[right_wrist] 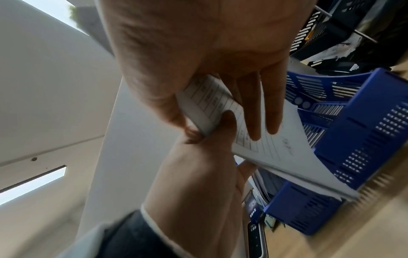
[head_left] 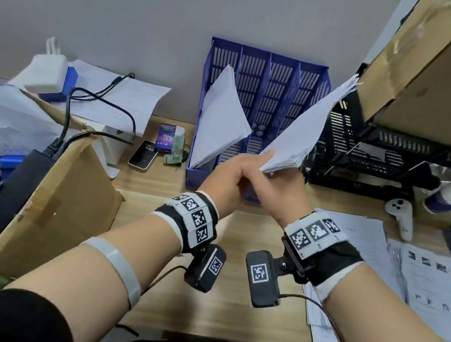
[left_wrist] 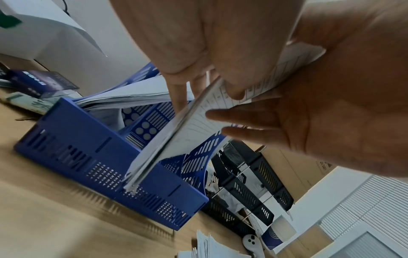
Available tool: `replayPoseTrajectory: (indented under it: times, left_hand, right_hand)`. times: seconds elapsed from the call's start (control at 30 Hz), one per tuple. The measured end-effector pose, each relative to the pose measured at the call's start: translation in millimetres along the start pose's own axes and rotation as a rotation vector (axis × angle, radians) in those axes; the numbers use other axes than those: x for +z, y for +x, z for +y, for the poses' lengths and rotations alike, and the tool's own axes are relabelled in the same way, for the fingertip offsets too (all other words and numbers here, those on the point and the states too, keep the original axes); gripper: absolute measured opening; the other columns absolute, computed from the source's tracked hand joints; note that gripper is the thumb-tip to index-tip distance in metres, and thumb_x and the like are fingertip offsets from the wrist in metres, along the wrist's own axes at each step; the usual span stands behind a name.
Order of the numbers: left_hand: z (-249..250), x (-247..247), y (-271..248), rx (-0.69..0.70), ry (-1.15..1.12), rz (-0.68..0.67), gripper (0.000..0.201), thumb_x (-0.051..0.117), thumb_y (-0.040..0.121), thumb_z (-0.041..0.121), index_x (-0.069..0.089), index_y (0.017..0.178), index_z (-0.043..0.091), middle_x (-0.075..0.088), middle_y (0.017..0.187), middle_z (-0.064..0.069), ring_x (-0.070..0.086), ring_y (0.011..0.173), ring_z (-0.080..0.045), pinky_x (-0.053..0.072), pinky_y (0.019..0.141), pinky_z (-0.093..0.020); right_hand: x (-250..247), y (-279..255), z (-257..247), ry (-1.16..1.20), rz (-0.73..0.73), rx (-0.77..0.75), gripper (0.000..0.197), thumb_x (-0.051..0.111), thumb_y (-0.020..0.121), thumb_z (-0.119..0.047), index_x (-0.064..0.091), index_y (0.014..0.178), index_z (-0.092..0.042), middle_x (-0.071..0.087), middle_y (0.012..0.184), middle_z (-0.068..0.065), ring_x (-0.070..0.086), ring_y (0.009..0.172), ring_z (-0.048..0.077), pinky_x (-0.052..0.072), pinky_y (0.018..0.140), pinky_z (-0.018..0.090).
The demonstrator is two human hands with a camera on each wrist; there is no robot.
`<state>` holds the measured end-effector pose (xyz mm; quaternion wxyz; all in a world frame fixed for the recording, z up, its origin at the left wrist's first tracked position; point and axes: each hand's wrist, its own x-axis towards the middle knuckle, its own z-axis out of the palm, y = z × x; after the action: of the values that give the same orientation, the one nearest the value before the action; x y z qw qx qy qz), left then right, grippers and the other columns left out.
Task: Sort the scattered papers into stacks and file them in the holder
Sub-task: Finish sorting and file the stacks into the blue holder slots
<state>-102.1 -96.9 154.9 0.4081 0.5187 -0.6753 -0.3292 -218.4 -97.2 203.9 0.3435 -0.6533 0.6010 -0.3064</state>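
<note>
A thick stack of white papers [head_left: 300, 130] is tilted in the air over the right compartments of the blue slotted holder [head_left: 277, 89]. Its far corner points up and to the right. My left hand [head_left: 236, 172] grips its near corner, thumb on the printed face. My right hand [head_left: 278, 186] pinches the same corner, with straight fingers on the printed face of the stack [right_wrist: 276, 148] and the thumb behind. In the left wrist view the stack [left_wrist: 192, 131] has its low corner hanging in front of the holder's front wall [left_wrist: 88, 153]. Another paper stack [head_left: 222, 116] leans in the leftmost compartment.
Loose printed sheets [head_left: 424, 284] lie on the wooden table [head_left: 224, 306] at the right. Close to the holder's right side stands a black tray rack [head_left: 371, 154] under a cardboard box [head_left: 437, 57]. To the left are a phone [head_left: 142, 154], a cardboard flap [head_left: 62, 202] and cables.
</note>
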Motion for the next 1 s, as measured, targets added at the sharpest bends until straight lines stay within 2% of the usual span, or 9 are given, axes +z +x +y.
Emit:
replayPoseTrajectory:
  times: [0.1,0.17,0.23,0.3,0.37,0.47,0.63,0.77,1.0]
  left_hand:
    - [-11,7,8,0.093,-0.047,-0.109,0.067,0.048,0.086,-0.014,0.049,0.144,0.019,0.053,0.142,0.0,0.046,0.134,-0.013,0.038,0.114,-0.038]
    - [-15,9,12,0.093,-0.055,-0.173,0.066,0.054,0.089,-0.005,0.042,0.148,0.021,0.046,0.147,0.001,0.04,0.138,-0.012,0.039,0.113,-0.045]
    - [-21,7,15,0.024,-0.059,-0.218,0.069,0.064,0.089,0.012,0.037,0.151,0.025,0.041,0.15,0.007,0.036,0.14,-0.007,0.038,0.114,-0.043]
    - [-28,0,19,-0.093,-0.116,-0.237,0.072,0.068,0.089,0.032,0.031,0.152,0.032,0.037,0.154,0.012,0.035,0.14,-0.004,0.036,0.115,-0.036]
    - [-31,-8,26,-0.258,-0.23,-0.197,0.066,0.06,0.094,0.039,0.031,0.152,0.03,0.036,0.155,0.012,0.037,0.136,-0.002,0.034,0.113,-0.028]
    - [-42,-17,35,-0.36,-0.107,-0.095,0.055,0.055,0.099,0.021,0.036,0.15,0.016,0.045,0.144,0.006,0.042,0.128,-0.006,0.031,0.106,-0.014]
    - [-68,-25,41,-0.502,0.07,0.048,0.075,0.055,0.093,0.009,0.019,0.156,0.026,0.034,0.156,-0.01,0.04,0.14,-0.029,0.034,0.116,-0.044]
    - [-72,-33,46,-0.503,0.071,0.145,0.079,0.057,0.089,0.001,0.019,0.156,0.019,0.038,0.154,-0.014,0.042,0.138,-0.033,0.04,0.111,-0.044]
    - [-72,-36,48,-0.513,0.026,0.163,0.076,0.056,0.091,0.004,0.02,0.155,0.02,0.036,0.155,-0.011,0.04,0.14,-0.03,0.039,0.112,-0.045]
  right_hand:
    - [-14,18,4,-0.006,0.102,0.141,0.027,0.048,0.094,-0.023,0.061,0.112,-0.008,0.066,0.114,0.013,0.06,0.108,0.03,0.046,0.094,0.031]
    - [-28,30,7,0.002,0.128,0.157,0.028,0.046,0.092,-0.009,0.059,0.116,-0.005,0.063,0.115,0.012,0.056,0.109,0.028,0.038,0.082,0.019]
    - [-43,35,2,0.045,0.123,0.157,0.029,0.044,0.089,-0.001,0.06,0.112,-0.007,0.063,0.104,0.006,0.064,0.088,0.025,0.046,0.068,0.018]
    - [-55,41,1,0.063,0.05,0.119,0.028,0.042,0.087,-0.002,0.061,0.107,-0.007,0.066,0.106,0.009,0.069,0.069,0.027,0.057,0.054,0.027]
    - [-67,47,-2,0.043,-0.011,0.083,0.027,0.044,0.086,-0.005,0.063,0.105,-0.009,0.067,0.106,0.011,0.07,0.067,0.034,0.061,0.054,0.043]
    - [-78,58,-7,0.116,-0.056,0.076,0.028,0.047,0.088,-0.003,0.062,0.11,-0.013,0.067,0.11,0.005,0.071,0.075,0.037,0.061,0.058,0.051]
    - [-77,73,-10,0.131,-0.141,0.095,0.032,0.046,0.09,-0.001,0.059,0.114,-0.015,0.067,0.115,0.004,0.071,0.083,0.035,0.061,0.061,0.047]
    - [-71,84,-13,0.177,-0.194,0.093,0.032,0.047,0.089,0.001,0.06,0.111,-0.019,0.068,0.114,0.002,0.069,0.09,0.033,0.061,0.061,0.042]
    - [-52,112,-22,0.186,-0.184,0.094,0.037,0.045,0.088,0.002,0.058,0.118,-0.016,0.067,0.113,0.004,0.07,0.088,0.031,0.061,0.058,0.041]
